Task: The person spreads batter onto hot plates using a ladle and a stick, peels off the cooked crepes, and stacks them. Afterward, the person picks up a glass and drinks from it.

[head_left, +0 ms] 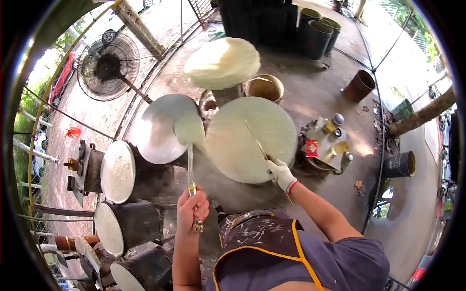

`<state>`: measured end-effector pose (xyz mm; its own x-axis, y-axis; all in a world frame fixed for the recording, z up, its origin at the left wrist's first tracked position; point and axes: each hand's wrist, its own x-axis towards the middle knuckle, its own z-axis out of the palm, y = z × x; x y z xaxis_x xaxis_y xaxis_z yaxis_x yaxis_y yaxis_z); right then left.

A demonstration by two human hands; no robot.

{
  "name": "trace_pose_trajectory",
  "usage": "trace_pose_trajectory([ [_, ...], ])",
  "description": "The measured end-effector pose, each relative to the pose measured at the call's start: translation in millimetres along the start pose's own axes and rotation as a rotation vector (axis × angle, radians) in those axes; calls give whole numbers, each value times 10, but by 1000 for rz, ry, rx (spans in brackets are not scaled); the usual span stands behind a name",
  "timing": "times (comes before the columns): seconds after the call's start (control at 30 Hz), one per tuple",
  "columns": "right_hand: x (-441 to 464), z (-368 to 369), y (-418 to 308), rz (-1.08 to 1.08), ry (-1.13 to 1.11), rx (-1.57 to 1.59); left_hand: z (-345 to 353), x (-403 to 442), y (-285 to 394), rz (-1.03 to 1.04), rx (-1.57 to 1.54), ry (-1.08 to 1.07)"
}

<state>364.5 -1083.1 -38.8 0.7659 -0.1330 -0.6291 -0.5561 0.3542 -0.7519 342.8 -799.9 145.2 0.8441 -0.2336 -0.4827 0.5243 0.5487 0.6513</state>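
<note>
My left hand (pixel 192 207) is closed around the handle of a ladle (pixel 191 167). The ladle's broad head, covered in something pale, overlaps the gap between a shiny round metal pan or lid (pixel 158 128) and a large round surface (pixel 242 155) coated with a pale, batter-like layer. My right hand (pixel 280 174), in a white glove, grips a thin stick (pixel 254 137) at the large round's near right edge. The stick slants over the pale layer; whether it touches cannot be told. Beyond stands a mound of pale material (pixel 222 63).
Drums topped with pale rounds (pixel 118 172) line the left, near a large fan (pixel 108 67). A stand with bottles and a red packet (pixel 312 148) is at right. Dark bins (pixel 318 39) stand at the back; a rusty bucket (pixel 359 86) and another bucket (pixel 399 165) stand farther right.
</note>
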Motion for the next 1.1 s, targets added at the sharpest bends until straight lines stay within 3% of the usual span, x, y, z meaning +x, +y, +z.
trace_pose_trajectory([
  [0.27,561,2197,-123,-23,100,190,-1254,1792,1203,208,578,-45],
  [0.37,765,2890,-98,-107,113,338,-1704,2469,1380,105,813,-38],
  [0.47,1289,3248,364,-295,263,-14,-2239,3005,1334,260,1327,74],
  [0.5,1300,3331,423,-549,441,-439,-2126,2918,1502,256,1470,111],
  [0.6,1010,3537,109,-225,412,-568,-2365,3111,1683,147,1544,168],
  [0.73,1521,3904,25,-349,390,-482,-2518,3258,1996,275,1696,119],
  [0.77,1654,3902,-122,-85,175,-333,-2579,3303,2058,298,1706,122],
  [0.87,1596,3884,-81,-365,373,-349,-2664,3291,2246,309,1744,170],
  [0.93,1334,3925,40,-358,429,-219,-2716,3303,2333,328,1743,195],
  [1.0,1409,4143,246,-415,451,-418,-2884,3297,2336,352,1748,193],
  [1.03,1422,4337,53,-224,451,-488,-2929,3296,2332,384,1753,187],
  [1.07,1585,4381,-53,-273,256,-350,-2968,3293,2325,415,1756,183],
  [1.1,1634,4372,-231,-137,198,-199,-3007,3281,2329,444,1762,181],
])
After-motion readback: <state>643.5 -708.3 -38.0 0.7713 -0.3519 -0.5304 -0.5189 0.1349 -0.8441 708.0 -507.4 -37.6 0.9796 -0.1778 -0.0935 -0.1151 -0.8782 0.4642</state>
